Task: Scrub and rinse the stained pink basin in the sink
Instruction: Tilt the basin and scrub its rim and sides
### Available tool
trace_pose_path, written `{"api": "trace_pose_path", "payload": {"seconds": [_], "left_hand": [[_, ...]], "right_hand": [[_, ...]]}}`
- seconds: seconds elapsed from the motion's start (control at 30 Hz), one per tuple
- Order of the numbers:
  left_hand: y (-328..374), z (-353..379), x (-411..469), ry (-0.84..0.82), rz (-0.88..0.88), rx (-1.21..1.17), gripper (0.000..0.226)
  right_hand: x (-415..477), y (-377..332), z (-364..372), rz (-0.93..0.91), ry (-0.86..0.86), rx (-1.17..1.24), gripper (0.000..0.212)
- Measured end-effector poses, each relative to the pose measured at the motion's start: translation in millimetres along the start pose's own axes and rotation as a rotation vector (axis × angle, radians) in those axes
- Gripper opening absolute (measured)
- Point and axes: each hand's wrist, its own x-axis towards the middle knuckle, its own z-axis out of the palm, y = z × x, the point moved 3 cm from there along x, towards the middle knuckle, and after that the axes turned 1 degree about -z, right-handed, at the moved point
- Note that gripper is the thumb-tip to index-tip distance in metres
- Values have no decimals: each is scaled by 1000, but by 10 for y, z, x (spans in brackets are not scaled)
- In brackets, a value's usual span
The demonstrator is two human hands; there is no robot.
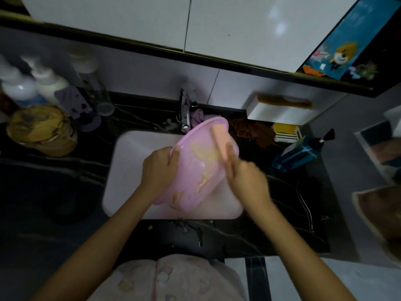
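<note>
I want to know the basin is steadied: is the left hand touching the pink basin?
Touching. The head view shows the left hand gripping the pink basin at its left rim, fingers curled over the edge.

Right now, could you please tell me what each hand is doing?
Left hand: grips the pink basin by its rim.
Right hand: holds a sponge against the basin.

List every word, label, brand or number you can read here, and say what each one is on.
No text in this view can be read.
Cartoon panel, upper right: small red and white marks beside the bear, too small to read.
White bottles, left: blue label, blurred.
Blue pump bottle, right of the sink: no legible label.
</note>
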Motion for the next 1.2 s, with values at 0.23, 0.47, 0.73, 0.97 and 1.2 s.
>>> {"api": "trace_pose_path", "payload": {"seconds": [0.23,0.47,0.73,0.97,1.2], "left_hand": [[-114,-27,35,-37,40,-99,27],[-512,-124,-243,75,57,-128,28],[-412,-61,-180,159,-107,-293,39],[-321,-109,69,191,-72,-141,36],[-392,-158,142,211,-98,-115,32]], "right_hand": [[-122,-29,69,-12,54,-18,53],[40,-22,81,-3,108,-35,52],[-77,-37,197,-63,146,204,50],[109,296,244,36,158,183,51],[-245,-141,670,-128,237,271,52]]}}
